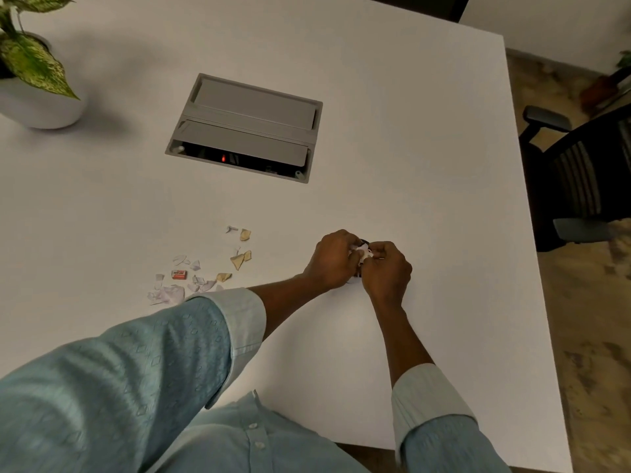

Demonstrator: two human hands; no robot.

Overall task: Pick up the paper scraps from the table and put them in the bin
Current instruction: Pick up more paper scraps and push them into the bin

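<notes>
We look down on a white table (pixel 392 138) from above our own arms, both in light blue sleeves rolled to the forearm. Our left hand (pixel 333 259) and right hand (pixel 387 269) meet near the middle of the table, knuckles up, fingers curled inward around a small crumpled wad of white paper (pixel 361 251) pinched between them. Both hands are closed on this wad. A dark shape shows just behind and under the hands; we cannot tell what it is.

To the left of the hands, well apart from them, loose paper scraps (pixel 201 268) lie scattered on the table. They are small torn bits: several white or pale lilac ones bunched near our left sleeve, a few tan or yellowish triangular ones further up, and one small red and white piece (pixel 179 274) among them. Our left sleeve covers the lowest edge of the cluster, so some scraps may be hidden.

Further back, a grey cable hatch (pixel 244 126) is set into the table, its front flap open on a dark gap with a small red light. A potted plant (pixel 32 70) is cut off at the upper left. A dark office chair (pixel 577 179) stands beside the table on the right.
</notes>
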